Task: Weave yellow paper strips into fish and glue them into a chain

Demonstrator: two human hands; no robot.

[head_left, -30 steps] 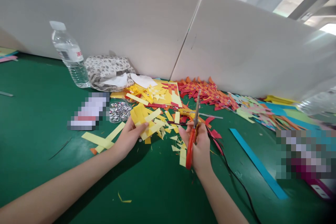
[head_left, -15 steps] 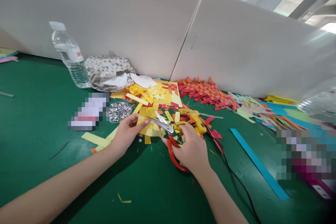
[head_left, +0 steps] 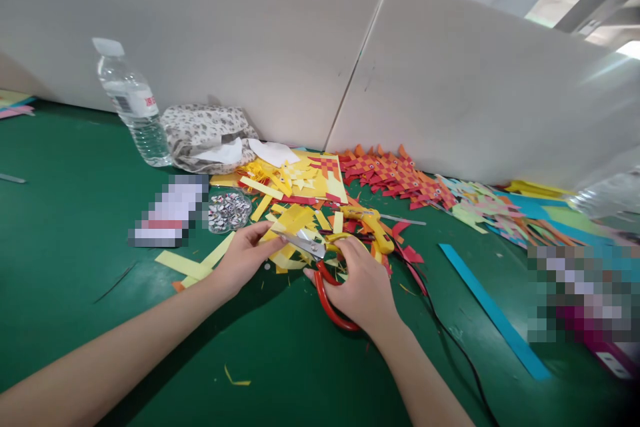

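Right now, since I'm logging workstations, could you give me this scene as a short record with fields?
Left grip: holding yellow paper
Right grip: holding scissors, blades pointing toward the left grip
Surface: green table
Beyond right grip: yellow glue gun
Along wall: red-and-orange woven pieces
Far left: clear bottle beside a patterned pouch
Right side: blue strip, lying flat
Unclear: whether the blades touch the paper

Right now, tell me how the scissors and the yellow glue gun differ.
The scissors are held in the right grip; the glue gun lies among paper scraps. The scissors show silver blades and a red handle loop, while the glue gun has a yellow body. The scissors have no cord; a black cord appears to run from the glue gun. Both are hand tools.
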